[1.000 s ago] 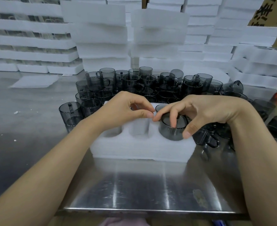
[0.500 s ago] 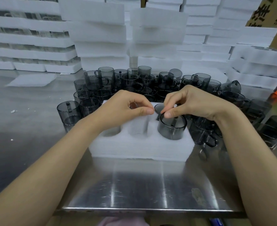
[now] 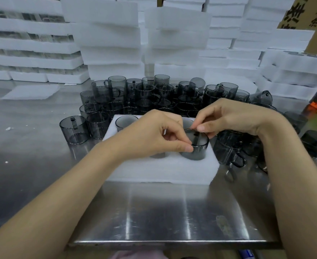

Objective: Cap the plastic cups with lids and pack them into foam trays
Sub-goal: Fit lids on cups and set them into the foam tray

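Two-handed, centre of frame: pinching the near rim of the grey plastic cup (image 3: 196, 153) with the left hand (image 3: 154, 135), pinching at its far rim with the right hand (image 3: 234, 116). Sat in the lower-right pocket of the foam tray (image 3: 163, 171), on the desk (image 3: 154, 212).

Scuffed steel table (image 3: 163, 212), cardboard box (image 3: 303, 14) behind

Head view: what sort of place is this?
Probably a packing line in a factory or warehouse: stacks of foam trays behind, dozens of loose cups on a steel table, and the left hand and right hand pinching a cup in a tray.
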A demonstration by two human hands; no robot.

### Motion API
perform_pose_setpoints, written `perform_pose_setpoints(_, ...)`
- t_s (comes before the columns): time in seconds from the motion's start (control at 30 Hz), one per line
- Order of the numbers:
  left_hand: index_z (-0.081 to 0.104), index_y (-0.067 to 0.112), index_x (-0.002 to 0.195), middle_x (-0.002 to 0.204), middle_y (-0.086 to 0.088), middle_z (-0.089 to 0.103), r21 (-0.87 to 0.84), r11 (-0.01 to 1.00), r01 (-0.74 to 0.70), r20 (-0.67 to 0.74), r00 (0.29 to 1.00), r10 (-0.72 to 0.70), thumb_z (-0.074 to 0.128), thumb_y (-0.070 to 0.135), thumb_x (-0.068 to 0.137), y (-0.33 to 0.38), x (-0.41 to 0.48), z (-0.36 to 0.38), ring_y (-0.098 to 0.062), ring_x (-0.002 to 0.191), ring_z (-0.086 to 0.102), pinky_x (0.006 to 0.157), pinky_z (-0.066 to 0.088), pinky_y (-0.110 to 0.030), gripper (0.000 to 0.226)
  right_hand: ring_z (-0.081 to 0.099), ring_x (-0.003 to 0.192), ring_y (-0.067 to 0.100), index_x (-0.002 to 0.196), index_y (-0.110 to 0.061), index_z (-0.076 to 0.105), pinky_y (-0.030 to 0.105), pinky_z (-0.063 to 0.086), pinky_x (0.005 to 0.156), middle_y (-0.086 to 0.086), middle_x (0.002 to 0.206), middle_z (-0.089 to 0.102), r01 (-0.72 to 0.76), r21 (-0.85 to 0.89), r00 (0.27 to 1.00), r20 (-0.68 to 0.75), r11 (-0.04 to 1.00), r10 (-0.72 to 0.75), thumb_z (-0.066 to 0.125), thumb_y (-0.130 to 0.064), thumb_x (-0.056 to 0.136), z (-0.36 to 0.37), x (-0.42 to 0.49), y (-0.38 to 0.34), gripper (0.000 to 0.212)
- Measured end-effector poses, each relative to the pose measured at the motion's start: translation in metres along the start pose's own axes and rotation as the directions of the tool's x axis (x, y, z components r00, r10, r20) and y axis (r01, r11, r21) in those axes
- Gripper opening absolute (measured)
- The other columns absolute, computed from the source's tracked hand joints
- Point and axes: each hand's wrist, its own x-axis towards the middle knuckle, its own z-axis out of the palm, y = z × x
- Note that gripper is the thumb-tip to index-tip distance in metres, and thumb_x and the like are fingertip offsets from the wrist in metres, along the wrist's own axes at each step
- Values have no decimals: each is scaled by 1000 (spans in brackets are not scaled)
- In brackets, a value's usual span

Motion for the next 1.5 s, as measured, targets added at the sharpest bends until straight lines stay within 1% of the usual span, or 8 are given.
perform_pose_setpoints(0.3,79,24,80,57,9,50,145,986,78,155,983,-100,76,31,81,-3,4,3,-8,58,44,58,36,-23,8,36,50,10,67,-19,70,17,27,48,1,60,52,-219,-193,973,30,956,229,73,-13,80,8,8,-9,15)
perform_pose_setpoints(0.43,75,16,76,58,-7,52,186,977,105,159,978,-136,66,43,85,-6,5,4,-26,59,43,66,46,-43,30,37,45,9,69,-18,70,17,28,45,3,60,51,-243,-182,968,23,953,251,76,-11,77,7,13,-9,13)
perform_pose_setpoints(0.57,61,34,100,54,11,51,75,979,191,165,966,-201,76,32,80,-9,7,3,-6,48,41,52,37,-15,24,37,46,8,68,-19,69,14,30,44,-5,52,47,-248,-258,969,-62,934,240,82,-38,65,3,7,-5,24)
perform_pose_setpoints(0.7,55,29,125,48,14,48,107,961,254,142,953,-267,77,36,77,-11,9,4,-1,44,40,49,33,-9,54,50,51,-4,74,-32,74,21,36,63,-17,52,56,-313,-389,941,-246,866,230,79,-42,65,-20,-10,5,14)
perform_pose_setpoints(0.93,61,34,124,44,8,34,216,946,243,185,941,-284,68,58,67,-8,15,-3,-7,44,29,47,24,-19,63,58,83,-3,68,-41,75,27,44,83,-29,64,65,-503,-465,863,-320,729,391,70,-15,72,-25,-15,11,27)
perform_pose_setpoints(1.1,61,39,121,47,8,36,191,954,231,171,949,-264,65,64,62,-12,12,-2,-7,46,30,47,25,-16,64,58,61,-7,61,-34,74,20,37,61,-19,63,67,-425,-523,902,-310,739,300,85,-18,67,-13,-5,8,20)
perform_pose_setpoints(1.37,48,24,139,49,8,47,132,973,189,164,964,-209,51,33,98,-16,1,-3,-8,46,41,51,36,-14,42,52,59,-1,66,-35,76,24,35,64,-14,71,59,-203,-428,960,-263,881,94,86,-19,64,-18,-14,4,20)
perform_pose_setpoints(1.5,46,27,140,57,13,60,76,982,173,-22,985,-172,49,30,99,-16,-1,-2,-6,52,52,55,42,-18,41,46,58,9,69,-27,77,28,33,66,-2,61,46,-100,-316,965,-263,943,14,86,-17,59,-19,-16,6,17)
